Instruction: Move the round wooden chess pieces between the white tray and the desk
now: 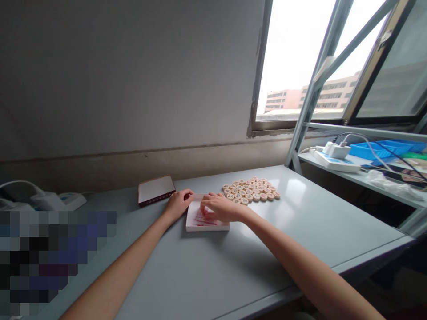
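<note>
A shallow white box tray (207, 228) rests on the grey tabletop. My left hand (179, 202) is at its far left corner, fingers curled against the rim. My right hand (220, 208) reaches down inside the tray, its fingers bent in a pinch on a thin sheet with red printing (204, 219); the hand covers part of the sheet. Just beyond the right hand, many round wooden Chinese chess pieces (248, 190) lie close together in rows, marked with characters. Left of the left hand sits the dark red box lid (156, 189), its white inside facing up.
White chargers and a power strip (71, 201) stand at the left by the wall. On the right, a metal-framed shelf holds another power strip (335, 161), cables and a blue basket (370, 150). A window frame (276, 126) is behind. The lower left is pixelated.
</note>
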Motion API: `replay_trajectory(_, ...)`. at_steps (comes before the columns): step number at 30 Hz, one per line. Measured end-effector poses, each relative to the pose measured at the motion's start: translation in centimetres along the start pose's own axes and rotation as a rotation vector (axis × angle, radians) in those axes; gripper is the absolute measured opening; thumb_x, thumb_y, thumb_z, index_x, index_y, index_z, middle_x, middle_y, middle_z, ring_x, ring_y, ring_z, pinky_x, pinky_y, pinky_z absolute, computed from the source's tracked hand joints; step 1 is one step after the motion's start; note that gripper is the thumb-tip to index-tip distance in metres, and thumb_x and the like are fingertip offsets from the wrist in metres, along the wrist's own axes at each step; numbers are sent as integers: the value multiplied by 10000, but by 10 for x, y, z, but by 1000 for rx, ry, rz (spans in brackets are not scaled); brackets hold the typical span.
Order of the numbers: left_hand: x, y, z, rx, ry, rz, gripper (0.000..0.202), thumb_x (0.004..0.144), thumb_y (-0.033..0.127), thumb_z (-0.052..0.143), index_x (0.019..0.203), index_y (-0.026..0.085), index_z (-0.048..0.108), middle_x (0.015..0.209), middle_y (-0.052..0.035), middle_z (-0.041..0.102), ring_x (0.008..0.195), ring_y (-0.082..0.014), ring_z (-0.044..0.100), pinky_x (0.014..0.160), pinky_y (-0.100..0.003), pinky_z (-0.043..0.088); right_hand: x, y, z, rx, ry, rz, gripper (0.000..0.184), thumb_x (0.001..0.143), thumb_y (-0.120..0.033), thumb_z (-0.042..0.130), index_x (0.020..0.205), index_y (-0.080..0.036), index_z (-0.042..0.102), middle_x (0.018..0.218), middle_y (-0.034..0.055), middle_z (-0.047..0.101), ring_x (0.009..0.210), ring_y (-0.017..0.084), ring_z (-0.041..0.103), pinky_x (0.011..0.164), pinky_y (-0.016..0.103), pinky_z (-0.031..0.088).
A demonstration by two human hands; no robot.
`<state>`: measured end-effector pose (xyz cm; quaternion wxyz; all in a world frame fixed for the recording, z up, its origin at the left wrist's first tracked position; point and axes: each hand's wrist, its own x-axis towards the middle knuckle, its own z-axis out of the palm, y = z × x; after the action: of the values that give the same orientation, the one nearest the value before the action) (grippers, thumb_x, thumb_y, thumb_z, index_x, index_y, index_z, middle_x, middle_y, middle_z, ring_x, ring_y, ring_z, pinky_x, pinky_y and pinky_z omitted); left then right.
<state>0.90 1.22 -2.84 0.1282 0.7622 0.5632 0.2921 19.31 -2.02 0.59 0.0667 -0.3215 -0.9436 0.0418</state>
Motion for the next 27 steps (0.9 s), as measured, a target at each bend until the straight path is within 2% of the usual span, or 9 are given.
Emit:
replay_trajectory(3,-1,1,-2,57,27,-14,244,765,258,424,820,186,650,797,-45,681,744,-171,594,716,-259,407,1,5,-2,142,-3,22,172,728,-42,474,824,-159,555,857,53,598,762,152,523,680,256,382)
replay_trajectory(5,-2,3,-3,97,38,-17,246,773,251,419,831,187,650,796,-45,680,745,-169,594,715,-257,400,-1,9,-10,242,31,39,227,708,-37,495,884,-171,545,798,24,603,693,125,525,616,218,380)
replay_trajectory(8,-3,4,-5,129,44,-13,245,777,246,416,839,184,645,794,-48,677,737,-168,592,703,-257,392,-13,15,-36,410,169,68,249,744,-155,530,989,-191,509,778,8,586,699,122,534,591,207,390)
replay_trajectory(11,-2,4,-5,142,48,-23,252,781,249,406,834,180,642,777,-50,674,725,-173,590,696,-262,390,-36,22,-67,600,329,74,286,777,-275,517,1046,-197,460,858,17,572,789,130,544,639,216,415)
replay_trajectory(14,-2,4,-5,157,49,-33,250,779,257,408,835,184,641,784,-50,674,758,-183,592,720,-269,389,-62,28,-79,616,278,118,307,781,-327,512,1055,-195,468,847,17,578,796,144,542,668,238,416)
replay_trajectory(18,-2,5,-5,200,41,-36,252,786,270,401,850,190,631,800,-48,667,774,-189,588,728,-280,380,-90,28,-53,370,78,181,206,807,-278,478,978,-205,567,936,39,609,812,158,544,710,268,392)
replay_trajectory(21,-4,6,-4,252,71,-29,252,805,284,381,835,202,618,792,-42,653,795,-201,574,735,-300,366,-106,21,-26,92,100,238,308,812,-272,487,1118,-243,510,1038,54,592,917,192,523,806,334,346)
replay_trajectory(24,-7,8,-6,271,235,4,235,819,275,369,830,202,592,812,-45,620,830,-213,544,739,-315,356,-121,14,-14,-163,243,391,358,823,-367,474,1158,-241,470,1059,74,578,987,232,489,837,391,306)
replay_trajectory(27,-9,13,-10,218,478,67,209,825,250,360,787,190,557,786,-43,572,798,-197,513,729,-308,356,-131,11,-14,-244,231,587,329,799,-449,473,1024,-220,545,983,82,600,951,259,504,780,397,321)
